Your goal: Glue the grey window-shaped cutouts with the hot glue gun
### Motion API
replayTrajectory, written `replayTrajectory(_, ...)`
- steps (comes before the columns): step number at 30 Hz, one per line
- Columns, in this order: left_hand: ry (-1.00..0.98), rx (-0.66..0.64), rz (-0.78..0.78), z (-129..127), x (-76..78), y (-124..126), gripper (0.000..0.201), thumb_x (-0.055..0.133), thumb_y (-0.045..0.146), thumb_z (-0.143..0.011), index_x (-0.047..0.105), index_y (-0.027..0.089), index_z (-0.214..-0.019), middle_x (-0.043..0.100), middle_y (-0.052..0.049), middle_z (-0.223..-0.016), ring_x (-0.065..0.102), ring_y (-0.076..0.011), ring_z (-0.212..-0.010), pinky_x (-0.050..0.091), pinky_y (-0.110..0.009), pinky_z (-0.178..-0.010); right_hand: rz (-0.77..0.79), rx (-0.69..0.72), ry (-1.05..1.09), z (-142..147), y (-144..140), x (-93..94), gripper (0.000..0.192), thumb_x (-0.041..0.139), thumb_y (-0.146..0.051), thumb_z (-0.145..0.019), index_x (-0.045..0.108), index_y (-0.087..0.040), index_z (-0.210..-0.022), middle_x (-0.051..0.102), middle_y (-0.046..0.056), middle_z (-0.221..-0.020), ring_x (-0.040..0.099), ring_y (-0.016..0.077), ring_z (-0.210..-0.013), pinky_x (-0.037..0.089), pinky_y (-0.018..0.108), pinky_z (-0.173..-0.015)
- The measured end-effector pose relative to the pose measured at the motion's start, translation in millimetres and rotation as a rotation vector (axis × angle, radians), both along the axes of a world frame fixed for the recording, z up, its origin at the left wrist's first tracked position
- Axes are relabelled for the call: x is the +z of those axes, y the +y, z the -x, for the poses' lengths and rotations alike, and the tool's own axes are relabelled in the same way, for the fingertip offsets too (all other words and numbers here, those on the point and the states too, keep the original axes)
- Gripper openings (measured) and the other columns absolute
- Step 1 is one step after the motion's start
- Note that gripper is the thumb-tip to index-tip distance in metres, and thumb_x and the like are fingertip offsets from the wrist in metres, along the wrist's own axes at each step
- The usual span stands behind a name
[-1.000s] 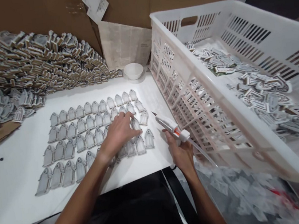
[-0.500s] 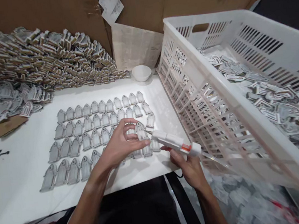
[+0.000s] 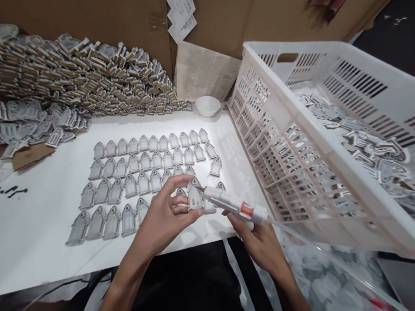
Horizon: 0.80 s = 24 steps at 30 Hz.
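Grey, arch-shaped cut-outs cover the middle of the white table (image 3: 31, 240), and the left hand (image 3: 164, 217) pinches one of them, the piece (image 3: 195, 197), between thumb and fingertips at the near right end of the rows; its fingers (image 3: 180, 182) are curled in a loose arc around it, not spread. The right hand (image 3: 258, 238) wraps shut round the handle of a white glue gun (image 3: 235, 207) with an orange mark, and the nozzle rests against the held piece — touching it or just short of it, I cannot tell which. Four rows of cut-outs (image 3: 132, 168) lie on the table: about eleven in the far row, and three or four near ones partly hidden by the left hand, so the exact count is unsure. One small white bowl (image 3: 207, 106) stands at the far edge. One large stack (image 3: 68, 84) of the same shapes rises far left, with a looser heap (image 3: 31, 122) below it. One white crate (image 3: 349, 157) fills the right side — tilted, with many loose cut-outs inside, too many to count.
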<state>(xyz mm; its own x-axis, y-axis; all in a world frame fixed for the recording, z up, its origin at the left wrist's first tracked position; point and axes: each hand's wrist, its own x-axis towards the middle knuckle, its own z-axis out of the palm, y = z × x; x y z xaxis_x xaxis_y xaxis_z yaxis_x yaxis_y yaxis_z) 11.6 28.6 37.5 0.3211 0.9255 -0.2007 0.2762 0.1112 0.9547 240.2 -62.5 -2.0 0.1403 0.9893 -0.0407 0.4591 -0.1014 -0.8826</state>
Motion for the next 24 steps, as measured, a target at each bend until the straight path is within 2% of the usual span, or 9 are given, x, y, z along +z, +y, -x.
replayTrajectory(5,0.004,-0.008,-0.059,5,0.4,-4,0.052,0.089,0.036,-0.086,0.065,0.043,-0.131,0.060,0.001,-0.141,0.068,-0.0120,-0.090,0.065,-0.027,-0.082,0.020,-0.025,-0.118,6,-6,7.0,0.048,0.052,-0.063,-0.107,0.080,-0.026,-0.095,0.078,0.003,-0.082,0.074,0.0261,-0.085,0.055,0.033,-0.082)
replayTrajectory(8,0.025,-0.007,-0.116,7,0.0,-6,0.050,0.087,0.035,-0.088,0.064,0.043,-0.132,0.061,0.002,-0.142,0.068,-0.0116,-0.089,0.066,-0.026,-0.082,0.014,-0.038,-0.166,10,-9,11.6,0.048,0.052,-0.063,-0.108,0.079,-0.025,-0.096,0.073,0.002,-0.071,0.071,0.0249,-0.076,0.055,0.030,-0.075)
replayTrajectory(12,0.086,-0.018,-0.241,11,-2.4,-9,0.049,0.083,0.036,-0.091,0.063,0.042,-0.135,0.062,0.002,-0.146,0.070,-0.0136,-0.090,0.067,-0.030,-0.084,-0.003,0.000,-0.199,15,-13,23.5,0.046,0.050,-0.061,-0.110,0.077,-0.025,-0.099,0.073,0.001,-0.072,0.067,0.0220,-0.064,0.051,0.028,-0.064)
replayTrajectory(15,0.160,-0.057,-0.330,13,-5.8,-10,0.051,0.079,0.032,-0.095,0.060,0.042,-0.141,0.066,0.001,-0.143,0.071,-0.0157,-0.093,0.067,-0.033,-0.089,-0.059,0.062,-0.299,16,-15,39.0,0.039,0.051,-0.053,-0.111,0.075,-0.026,-0.097,0.070,0.000,-0.068,0.064,0.0201,-0.057,0.042,0.028,-0.056)
replayTrajectory(18,0.197,-0.072,-0.381,16,-8.6,-7,0.051,0.076,0.028,-0.095,0.060,0.042,-0.142,0.067,0.002,-0.142,0.072,-0.0158,-0.095,0.067,-0.033,-0.090,-0.082,0.157,-0.414,14,-16,55.6,0.027,0.055,-0.044,-0.109,0.076,-0.027,-0.108,0.070,-0.001,-0.070,0.063,0.0178,-0.055,0.034,0.027,-0.054)
replayTrajectory(21,0.154,-0.032,-0.372,20,-8.2,-5,0.050,0.078,0.029,-0.094,0.061,0.042,-0.139,0.066,0.003,-0.144,0.071,-0.0140,-0.091,0.068,-0.031,-0.087,-0.057,0.212,-0.394,7,-17,63.4,0.027,0.057,-0.045,-0.108,0.077,-0.028,-0.106,0.070,-0.002,-0.070,0.061,0.0168,-0.055,0.036,0.026,-0.054)
replayTrajectory(24,0.096,0.001,-0.317,24,-5.1,-5,0.051,0.083,0.032,-0.091,0.063,0.043,-0.137,0.066,0.003,-0.142,0.070,-0.0128,-0.089,0.067,-0.028,-0.084,0.001,0.155,-0.292,2,-20,58.2,0.041,0.054,-0.056,-0.108,0.079,-0.027,-0.092,0.075,0.002,-0.074,0.068,0.0207,-0.063,0.046,0.026,-0.058)
